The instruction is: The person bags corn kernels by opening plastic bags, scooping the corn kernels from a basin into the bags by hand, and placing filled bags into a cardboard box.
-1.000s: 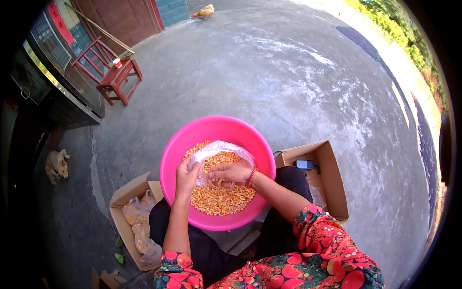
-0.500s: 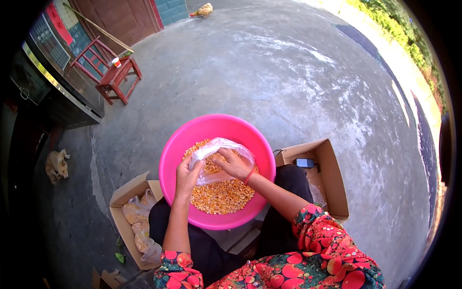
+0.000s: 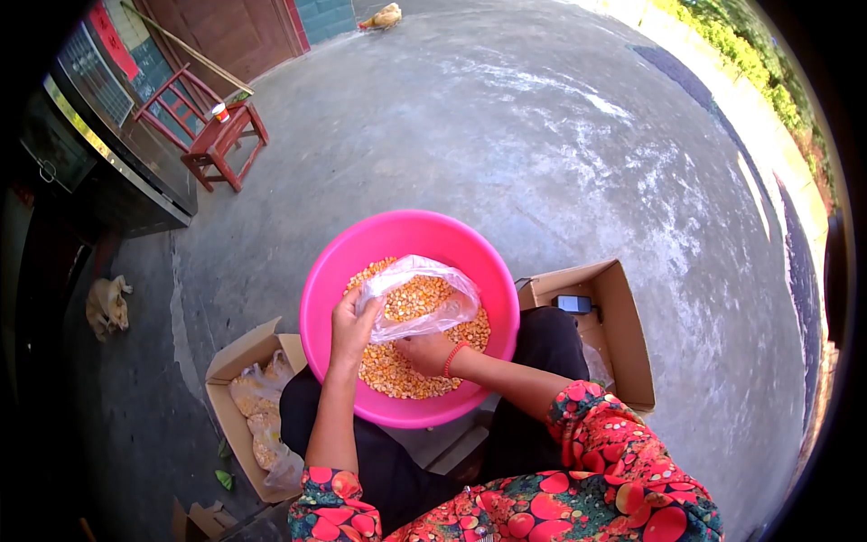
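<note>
A pink basin (image 3: 318,271) rests at my lap, with loose yellow corn kernels (image 3: 397,379) in its bottom. My left hand (image 3: 350,330) is closed on the left edge of a clear plastic bag (image 3: 452,312). The bag's mouth gapes, and kernels show inside it. Just below the bag's near rim, my right hand (image 3: 424,352), with a red bracelet at the wrist, is down among the loose kernels. Its fingers point down and are mostly hidden, so whether it grips any kernels does not show.
Left of the basin, a cardboard box (image 3: 221,370) holds bags of corn (image 3: 257,397). Another box (image 3: 632,348) on the right contains a dark device (image 3: 572,304). A red chair (image 3: 217,140) with a cup, a dog (image 3: 108,305) and a chicken (image 3: 383,16) are farther off.
My right hand has moved from the bag's mouth down to the loose kernels at the near side. The bag's mouth now gapes wider, and my left hand still holds its edge.
</note>
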`<state>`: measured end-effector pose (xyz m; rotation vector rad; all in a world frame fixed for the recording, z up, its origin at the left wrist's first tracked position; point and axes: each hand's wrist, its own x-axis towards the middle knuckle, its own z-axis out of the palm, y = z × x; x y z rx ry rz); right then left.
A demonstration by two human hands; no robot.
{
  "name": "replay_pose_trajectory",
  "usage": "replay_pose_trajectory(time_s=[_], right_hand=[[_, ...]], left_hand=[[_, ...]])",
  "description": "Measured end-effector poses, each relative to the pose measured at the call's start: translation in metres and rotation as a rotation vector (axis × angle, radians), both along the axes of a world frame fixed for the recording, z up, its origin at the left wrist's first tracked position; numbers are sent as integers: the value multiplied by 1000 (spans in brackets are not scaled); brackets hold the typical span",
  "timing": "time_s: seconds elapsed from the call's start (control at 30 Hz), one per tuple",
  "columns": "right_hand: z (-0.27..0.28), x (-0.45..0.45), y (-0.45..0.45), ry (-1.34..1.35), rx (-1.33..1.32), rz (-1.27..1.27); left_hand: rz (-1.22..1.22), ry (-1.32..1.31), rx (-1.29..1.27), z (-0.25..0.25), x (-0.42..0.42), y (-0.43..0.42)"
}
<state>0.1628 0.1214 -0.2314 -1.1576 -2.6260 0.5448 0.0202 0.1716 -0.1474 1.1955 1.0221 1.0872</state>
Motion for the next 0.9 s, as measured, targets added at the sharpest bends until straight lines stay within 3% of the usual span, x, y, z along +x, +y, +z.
replay_pose_trajectory(time_s=[0.03, 0.07, 0.13, 0.17, 0.23, 0.33, 0.57, 0.63, 0.67, 0.7, 0.77, 0.9], right_hand=[[-19, -1, -1, 156, 197, -159], [-21, -3, -3, 156, 197, -158], [-25, -7, -4, 142, -122, -211], [-21, -7, -7, 141, -122, -211], [1, -8, -15, -97, -361, 9], [21, -9, -19, -126, -541, 142], [-18, -11, -11, -99, -625, 216], [-21, -9, -5, 200, -815, 210], [4, -8, -2, 155, -1002, 130], [16, -5, 3, 153, -1002, 132], [33, 4, 10, 467, -1203, 112], [68, 27, 27, 729, -1350, 43]], left_hand=[[0, -1, 0, 0, 0, 0], [-2, 5, 6, 0, 0, 1], [-4, 10, 12, 0, 1, 1], [-9, 10, 11, 0, 1, 1], [-14, 11, 9, 0, 1, 1], [-20, 23, 6, -1, 1, 1], [-19, 54, 3, -3, 2, 1], [-15, 45, -4, -5, 0, 1], [-19, 39, -9, -5, -1, 1], [-21, 33, -14, -5, -2, 1], [-19, 28, -9, -6, -3, 1], [22, 1, 21, -5, 1, 1]])
